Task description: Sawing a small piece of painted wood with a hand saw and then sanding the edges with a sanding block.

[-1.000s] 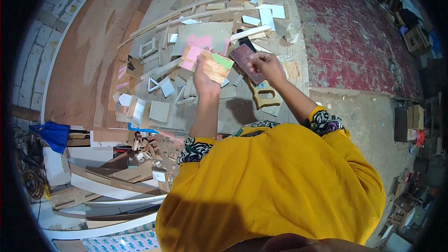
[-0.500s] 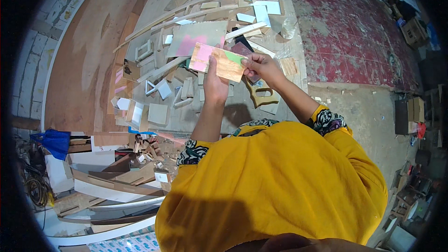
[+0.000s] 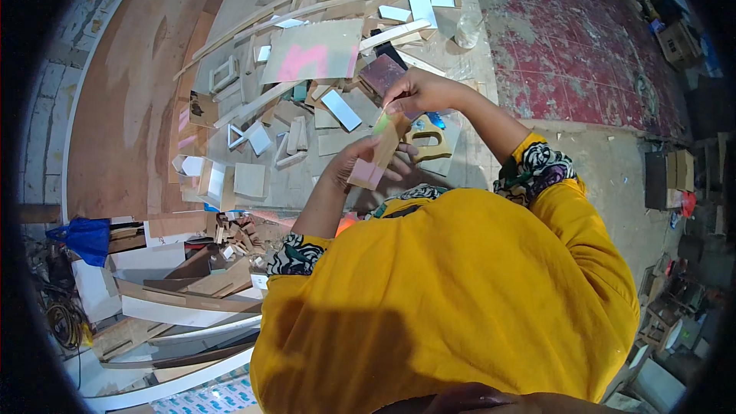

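A small thin wooden board [image 3: 377, 155] with pink and green paint patches is tilted on its length between my hands, slightly blurred. My right hand [image 3: 414, 92] pinches its upper, green-marked end. Around the lower part, my left hand [image 3: 349, 167] has its fingers spread, showing on both sides of the board; how firmly it touches is unclear. Close to my right wrist lies a handsaw's yellow handle [image 3: 429, 142]. Beyond the hands rests a larger flat panel [image 3: 318, 50] with pink paint, beside a dark reddish plate [image 3: 379, 74].
Wooden offcuts, white pieces [image 3: 341, 110] and long thin strips [image 3: 307, 15] litter the worktable [image 3: 299, 203]. A clear container [image 3: 466, 31] stands near its right edge. At lower left are stacked boards [image 3: 184, 303] and a blue bag [image 3: 83, 241]. Red flooring [image 3: 567, 46] lies to the right.
The board has swung from broad-face view to a steep tilt and moved nearer my body. My left hand has lowered and its fingers have spread; my right hand keeps the green end.
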Demonstrator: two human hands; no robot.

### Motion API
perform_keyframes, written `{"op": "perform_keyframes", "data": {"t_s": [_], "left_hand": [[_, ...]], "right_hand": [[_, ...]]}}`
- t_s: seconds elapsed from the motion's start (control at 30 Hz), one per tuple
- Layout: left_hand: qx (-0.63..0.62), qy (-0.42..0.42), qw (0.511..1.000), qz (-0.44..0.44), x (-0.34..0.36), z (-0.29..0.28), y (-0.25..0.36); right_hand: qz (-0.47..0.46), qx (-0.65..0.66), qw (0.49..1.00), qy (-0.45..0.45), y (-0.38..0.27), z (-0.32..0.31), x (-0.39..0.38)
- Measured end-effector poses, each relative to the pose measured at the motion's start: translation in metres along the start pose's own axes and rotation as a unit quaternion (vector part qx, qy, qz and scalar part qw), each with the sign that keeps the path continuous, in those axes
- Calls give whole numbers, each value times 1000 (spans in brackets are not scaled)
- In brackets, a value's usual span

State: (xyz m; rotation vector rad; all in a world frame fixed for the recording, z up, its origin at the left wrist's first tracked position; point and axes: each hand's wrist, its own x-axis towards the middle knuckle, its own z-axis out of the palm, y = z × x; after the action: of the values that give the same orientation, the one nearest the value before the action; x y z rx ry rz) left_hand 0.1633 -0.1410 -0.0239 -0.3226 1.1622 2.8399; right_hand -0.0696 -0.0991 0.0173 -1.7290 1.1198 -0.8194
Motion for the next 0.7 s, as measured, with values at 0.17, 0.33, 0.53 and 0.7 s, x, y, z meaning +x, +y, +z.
{"op": "perform_keyframes", "data": {"t_s": [0.17, 0.33, 0.53, 0.7], "left_hand": [[-91, 79, 991, 62, 3, 10, 6], [-123, 33, 985, 116, 2, 8, 13], [-206, 80, 962, 162, 6, 7, 24], [-202, 73, 959, 187, 4, 1, 30]], "right_hand": [[29, 116, 977, 178, 29, 11, 6], [153, 169, 941, 249, 51, 12, -5], [145, 128, 943, 271, 63, 28, -15], [94, 136, 949, 269, 34, 50, -12]]}}
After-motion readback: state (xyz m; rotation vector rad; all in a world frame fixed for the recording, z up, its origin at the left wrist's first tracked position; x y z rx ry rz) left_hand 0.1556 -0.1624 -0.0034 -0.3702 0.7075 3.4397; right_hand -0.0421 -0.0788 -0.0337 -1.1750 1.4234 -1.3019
